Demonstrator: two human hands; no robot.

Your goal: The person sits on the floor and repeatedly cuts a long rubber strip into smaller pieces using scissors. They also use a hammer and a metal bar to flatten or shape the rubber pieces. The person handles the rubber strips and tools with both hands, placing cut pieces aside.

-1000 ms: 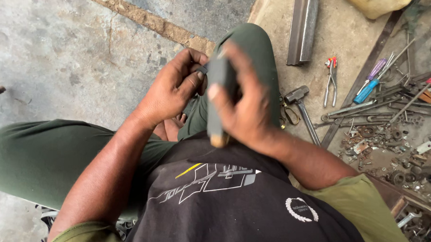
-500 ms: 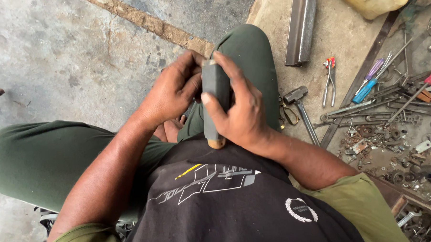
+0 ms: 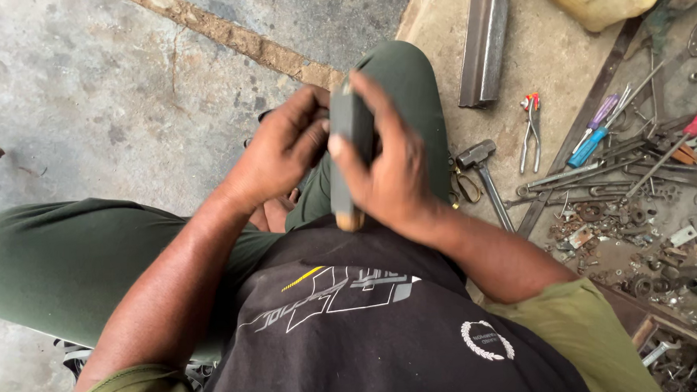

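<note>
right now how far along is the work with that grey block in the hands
Nothing shows as finished. In hand: the right hand grips a grey rectangular block with a tan end, upright over the lap, while the left hand works beside it on something hidden. The steel hammer and red-handled pliers lie unused on the floor.

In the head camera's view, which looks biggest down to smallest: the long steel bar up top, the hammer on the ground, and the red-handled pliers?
1. Steel bar, clearly the largest.
2. Hammer, shorter and thinner.
3. Pliers, smallest, though not far behind the hammer.
All lie on the same ground, so nearness hardly skews this.
</note>
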